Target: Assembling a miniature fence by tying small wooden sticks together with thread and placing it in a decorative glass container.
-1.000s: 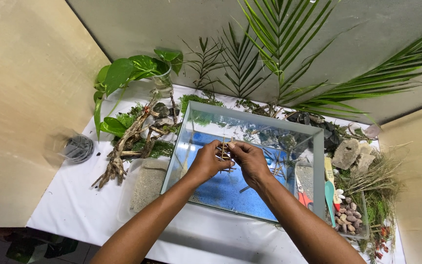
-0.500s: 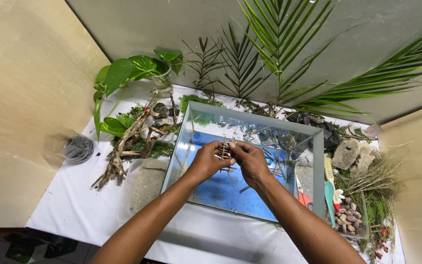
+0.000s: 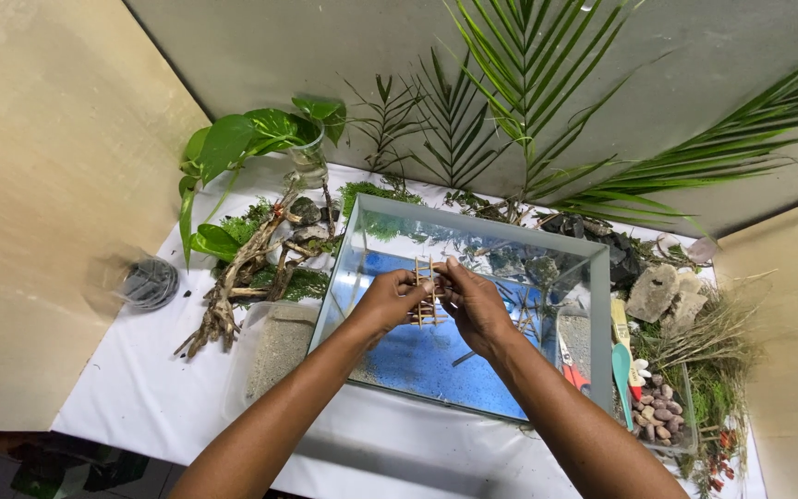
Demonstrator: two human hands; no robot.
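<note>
Head cam, both hands w/ left hand [image 3: 388,300], right hand [image 3: 475,305] pinching stick lattice [image 3: 425,298], over glass tank [image 3: 593,305]

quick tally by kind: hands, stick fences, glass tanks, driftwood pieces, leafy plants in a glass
hands: 2, left and right
stick fence: 1, held by both hands
glass tank: 1
driftwood: 1 clump, pieces too tangled to split
leafy plant in a glass: 1
total: 6
</note>
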